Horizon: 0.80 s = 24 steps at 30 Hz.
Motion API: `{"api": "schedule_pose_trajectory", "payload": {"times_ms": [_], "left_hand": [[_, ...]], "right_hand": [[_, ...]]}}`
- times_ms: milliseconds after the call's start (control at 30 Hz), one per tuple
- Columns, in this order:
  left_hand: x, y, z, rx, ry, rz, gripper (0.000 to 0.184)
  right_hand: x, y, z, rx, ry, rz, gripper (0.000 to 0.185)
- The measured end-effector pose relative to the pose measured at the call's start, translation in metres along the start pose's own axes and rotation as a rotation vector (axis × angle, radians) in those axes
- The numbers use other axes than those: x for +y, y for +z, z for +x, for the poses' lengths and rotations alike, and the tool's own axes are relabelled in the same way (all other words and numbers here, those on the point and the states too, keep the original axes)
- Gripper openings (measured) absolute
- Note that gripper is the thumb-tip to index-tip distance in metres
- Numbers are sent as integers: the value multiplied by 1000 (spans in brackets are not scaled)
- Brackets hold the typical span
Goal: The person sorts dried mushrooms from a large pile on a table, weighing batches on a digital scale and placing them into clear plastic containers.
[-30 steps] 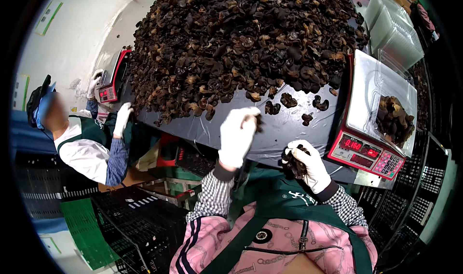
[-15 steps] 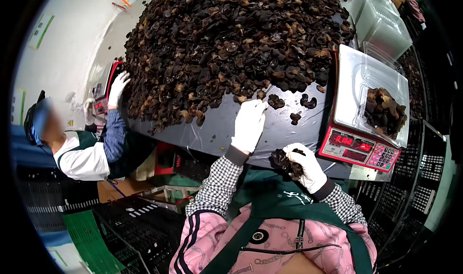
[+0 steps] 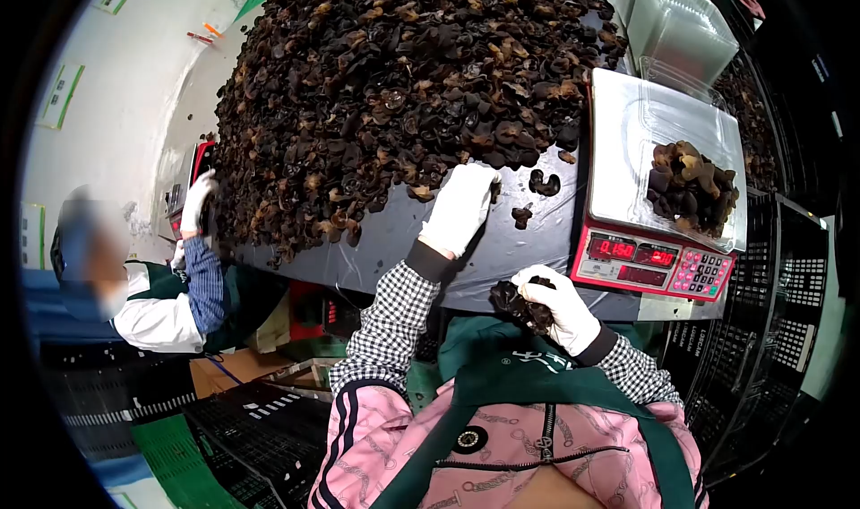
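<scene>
A large heap of dark, wrinkled fungus pieces [image 3: 385, 88] covers the grey table. My left hand [image 3: 460, 210], in a white glove, is at the heap's front edge, its fingers closed on a dark piece that barely shows at the fingertips. Nearer my body, my right hand [image 3: 560, 307], also gloved, is wrapped round a dark clump of fungus [image 3: 524, 305]. Two loose pieces [image 3: 544, 183] lie on the table between my left hand and the red scale [image 3: 658, 263]. On the scale's metal plate, a clear tray holds a pile of fungus [image 3: 692, 191].
Stacked clear plastic trays [image 3: 678, 38] stand behind the scale. At the left, a co-worker's gloved hand [image 3: 197, 200] is beside the heap, near another red scale [image 3: 179, 191]. Black crates [image 3: 788, 276] stand at the right, and more black crates [image 3: 260, 437] at the lower left.
My left hand has closed at the loose piece by the heap's edge. My right hand still holds its clump. The view has shifted, and the co-worker's hand has lowered.
</scene>
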<state>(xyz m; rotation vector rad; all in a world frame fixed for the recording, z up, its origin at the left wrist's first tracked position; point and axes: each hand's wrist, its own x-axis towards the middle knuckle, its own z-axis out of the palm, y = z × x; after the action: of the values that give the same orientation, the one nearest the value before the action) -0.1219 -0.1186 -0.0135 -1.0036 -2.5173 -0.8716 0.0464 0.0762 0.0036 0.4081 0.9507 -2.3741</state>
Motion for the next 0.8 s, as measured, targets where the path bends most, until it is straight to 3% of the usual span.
{"api": "schedule_pose_trajectory", "payload": {"times_ms": [133, 400, 533, 667, 800], "left_hand": [[37, 6, 30, 6, 6, -51, 27], [63, 60, 42, -297, 24, 212, 31], [59, 54, 38, -85, -35, -9, 11], [82, -7, 42, 132, -255, -217, 22], [106, -10, 7, -163, -254, 17, 32]], "right_hand": [[2, -3, -3, -7, -9, -38, 14], [-3, -6, -19, -11, -16, -37, 17], [-13, -9, -30, 14, -21, -74, 15], [-10, -24, -38, -16, -116, -76, 17], [-17, -33, -48, -8, -122, -81, 16]]}}
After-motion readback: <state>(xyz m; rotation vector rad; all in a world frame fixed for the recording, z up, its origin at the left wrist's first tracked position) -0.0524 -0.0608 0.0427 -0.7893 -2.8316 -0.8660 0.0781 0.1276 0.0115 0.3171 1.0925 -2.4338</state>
